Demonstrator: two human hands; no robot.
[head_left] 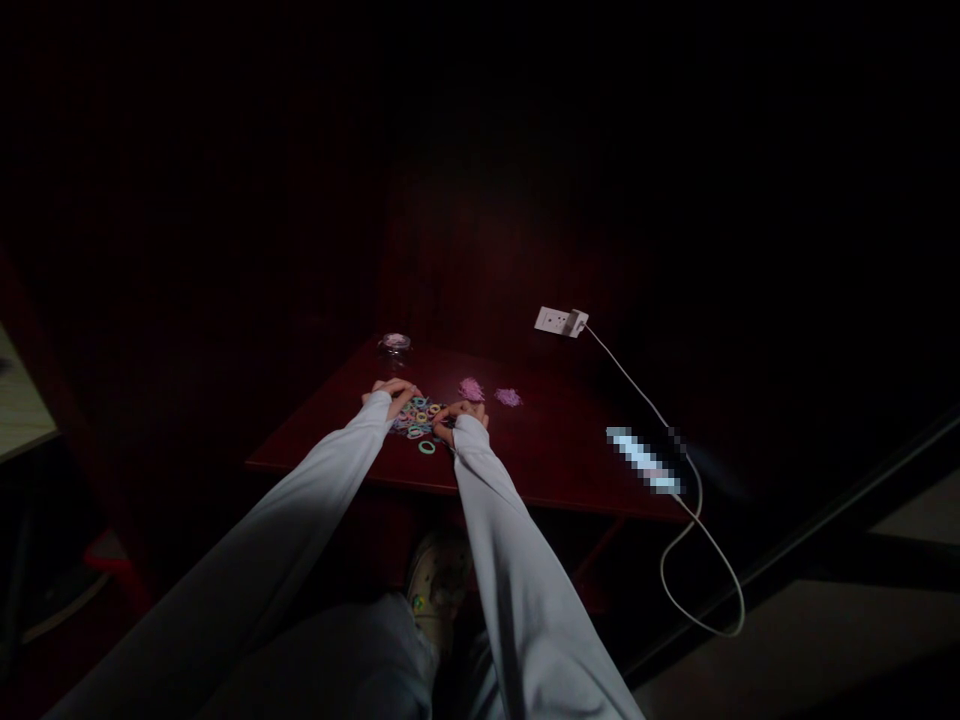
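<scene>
A loose pile of small coloured hair ties lies near the front of the dark red table. My left hand is at the pile's far left side, thumb and fingers drawn together among the ties; what they grip is too small to make out. On the right side of the pile is my right hand, its fingers bent inward and pinched, their contents unclear. A single green hair tie lies just in front of the pile. Beyond my right hand sit a pink heap and a smaller purple heap.
A clear jar with pale contents stands at the table's back left. A white wall socket holds a charger, whose white cable runs to a blurred-out bright device at the table's right edge. The surroundings are very dark.
</scene>
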